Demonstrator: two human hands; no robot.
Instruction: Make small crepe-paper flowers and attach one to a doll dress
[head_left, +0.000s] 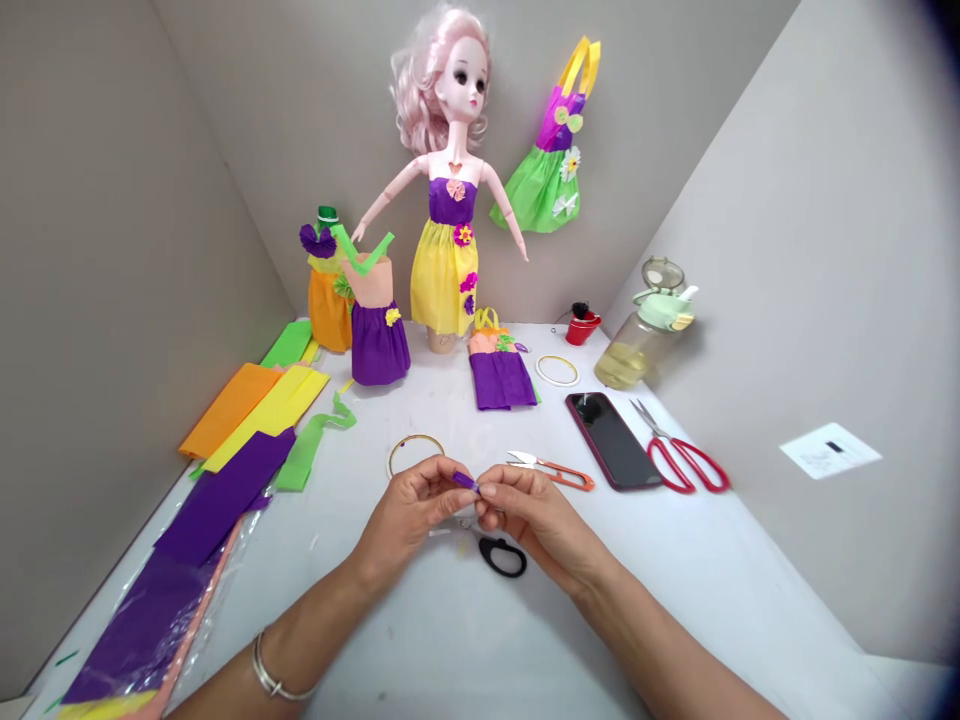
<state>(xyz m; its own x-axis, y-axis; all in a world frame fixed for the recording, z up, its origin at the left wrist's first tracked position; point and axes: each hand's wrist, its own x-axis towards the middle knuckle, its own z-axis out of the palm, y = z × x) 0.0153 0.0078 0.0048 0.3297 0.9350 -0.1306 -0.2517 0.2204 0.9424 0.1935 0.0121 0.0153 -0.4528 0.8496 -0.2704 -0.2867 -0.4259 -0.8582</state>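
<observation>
My left hand [409, 515] and my right hand [536, 520] meet over the middle of the white table [720, 580]. Both pinch a small purple paper piece [466, 482] between their fingertips. Black-handled scissors [501, 555] lie on the table right under my hands. A tape ring [415, 443] lies just beyond my left hand, and orange thread snips [553, 469] lie just beyond my right hand.
Sheets of purple, yellow, orange and green paper [247, 440] lie along the left. A doll in a yellow and purple dress [448, 230] stands at the back among small paper dresses. A phone [611, 440], red scissors [682, 455], a bottle [646, 335] and a second tape ring [557, 370] lie right.
</observation>
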